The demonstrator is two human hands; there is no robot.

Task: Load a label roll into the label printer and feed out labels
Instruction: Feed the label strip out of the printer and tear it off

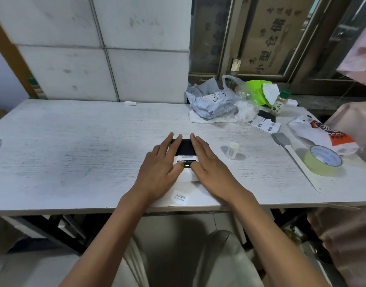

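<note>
— Evidently well along: label printer (185,156) flat on the surface (74,154), near the front edge, dark lid down, a small light lit on the white half. Printed label (179,197) lying out in front, close to the edge, reading "welcome".

— And the hands?

— Left hand (164,164) flat along the printer's left side, fingers stretched toward the dark end, thumb tip just beside the lit button. Right hand (207,162) mirrored on the right side, fingers straight, thumb in toward the same spot. Both spread wide, curled round nothing; steadying rather than gripping.

— Best way through this step?

— Probably: keep the body pinned lightly from both sides, press the button with one thumb only, leave the exit slot facing the near edge uncovered so fresh labels slide out freely. Hard to tell whether either thumb actually touches the button.

— Anything nearby?

— White cup-like piece (232,150) off to the right, well apart; tape roll (322,160) and spatula (296,158) farther right.
</note>
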